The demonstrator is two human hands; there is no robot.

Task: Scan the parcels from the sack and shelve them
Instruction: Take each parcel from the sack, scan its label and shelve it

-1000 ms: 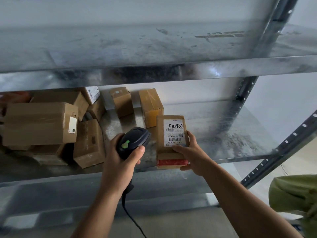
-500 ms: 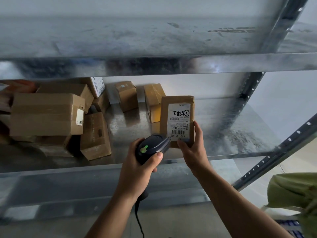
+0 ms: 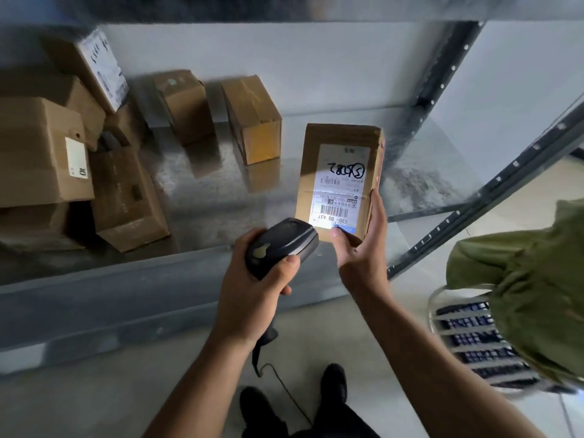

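right hand (image 3: 363,248) grips parcel (image 3: 339,172); left hand (image 3: 252,292) aims scanner (image 3: 281,245).

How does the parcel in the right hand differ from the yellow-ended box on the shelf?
The held parcel is gripped by the right hand; the yellow-ended box rests on the shelf. The held parcel shows a white barcoded label; the yellow-ended box shows none. Both are brown cardboard.

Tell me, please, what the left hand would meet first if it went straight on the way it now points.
Probably the labelled parcel in the right hand; the left hand aims its barcode scanner at its label, though depth is unclear.
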